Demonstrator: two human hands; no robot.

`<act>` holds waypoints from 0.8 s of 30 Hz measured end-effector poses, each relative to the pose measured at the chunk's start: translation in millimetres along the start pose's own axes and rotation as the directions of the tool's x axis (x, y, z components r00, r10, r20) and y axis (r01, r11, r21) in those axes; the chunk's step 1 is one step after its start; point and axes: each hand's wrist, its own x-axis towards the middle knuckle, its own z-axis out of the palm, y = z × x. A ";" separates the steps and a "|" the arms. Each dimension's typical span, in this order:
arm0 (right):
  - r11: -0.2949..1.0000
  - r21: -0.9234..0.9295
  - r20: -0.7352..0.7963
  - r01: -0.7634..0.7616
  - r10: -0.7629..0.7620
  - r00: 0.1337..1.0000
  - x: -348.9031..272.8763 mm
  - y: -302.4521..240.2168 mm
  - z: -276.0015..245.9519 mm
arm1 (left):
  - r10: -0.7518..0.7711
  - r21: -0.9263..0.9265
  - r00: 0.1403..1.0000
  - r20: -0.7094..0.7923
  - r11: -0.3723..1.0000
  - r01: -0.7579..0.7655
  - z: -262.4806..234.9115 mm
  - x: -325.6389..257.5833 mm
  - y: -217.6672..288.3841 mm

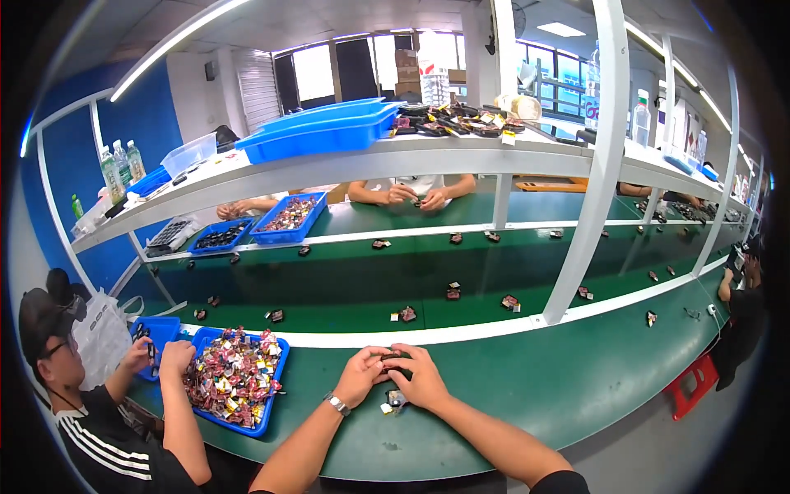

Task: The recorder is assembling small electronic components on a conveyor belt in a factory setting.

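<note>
Above the green worktop, my left hand (360,379) and my right hand (420,380) meet with bent fingers. Between them they grip a small black part (393,359), largely covered by the fingers, so its exact kind does not show. Just below my hands, a small component with a white and yellow tag (393,403) lies on the green surface. To the left of my hands stands a blue tray (265,418) heaped with small reddish components (234,375) bearing white and yellow tags.
A person (90,403) at the left handles a black part beside a smaller blue tray (169,328). Spaced-out components lie on the green conveyor (362,284) beyond a white rail (461,333). A white post (588,181) rises right of my hands; a loaded shelf (346,165) crosses overhead.
</note>
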 end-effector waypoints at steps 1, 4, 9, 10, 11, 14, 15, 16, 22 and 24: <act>0.999 -0.029 0.001 0.024 -0.024 1.000 0.5 0.9 -2.4 | -0.005 -0.020 1.000 -0.005 1.000 0.005 2.5 -1.4 -0.1; 1.000 0.000 -0.010 -0.002 0.002 1.000 1.1 1.9 -5.4 | -0.019 -0.038 1.000 -0.016 0.999 0.019 2.4 -1.2 0.2; 0.999 -0.011 -0.095 0.045 -0.046 0.994 7.6 -10.5 -5.9 | -0.035 -0.051 0.999 -0.020 0.998 0.034 6.2 -1.7 5.1; 0.997 -0.028 -0.106 0.078 -0.081 0.991 7.5 -9.5 -5.4 | -0.033 -0.053 0.999 -0.021 0.998 0.032 6.7 -2.6 5.5; 0.992 -0.046 -0.116 0.115 -0.119 0.986 8.9 -8.2 -5.2 | -0.044 -0.046 0.999 -0.018 0.998 0.043 6.8 -2.2 6.6; 0.987 -0.065 -0.136 0.150 -0.158 0.978 8.8 -7.1 -4.8 | -0.050 -0.038 0.999 -0.008 0.998 0.050 4.7 -0.5 5.1; 0.986 -0.065 -0.134 0.154 -0.161 0.978 9.3 -8.4 -5.0 | -0.061 -0.033 0.998 -0.011 0.998 0.061 4.0 -0.6 5.0; 0.986 -0.062 -0.129 0.156 -0.162 0.978 9.1 -10.0 -5.5 | -0.072 -0.027 0.997 -0.014 0.997 0.072 3.5 -0.5 4.8; 0.971 -0.147 -0.147 0.187 -0.209 0.967 8.1 -9.8 -4.5 | -0.079 -0.048 0.997 -0.016 0.996 0.078 2.9 0.3 1.3; 0.970 -0.160 -0.147 0.181 -0.205 0.968 7.8 -10.0 -3.7 | -0.074 -0.045 0.997 -0.015 0.996 0.073 0.8 0.4 -1.3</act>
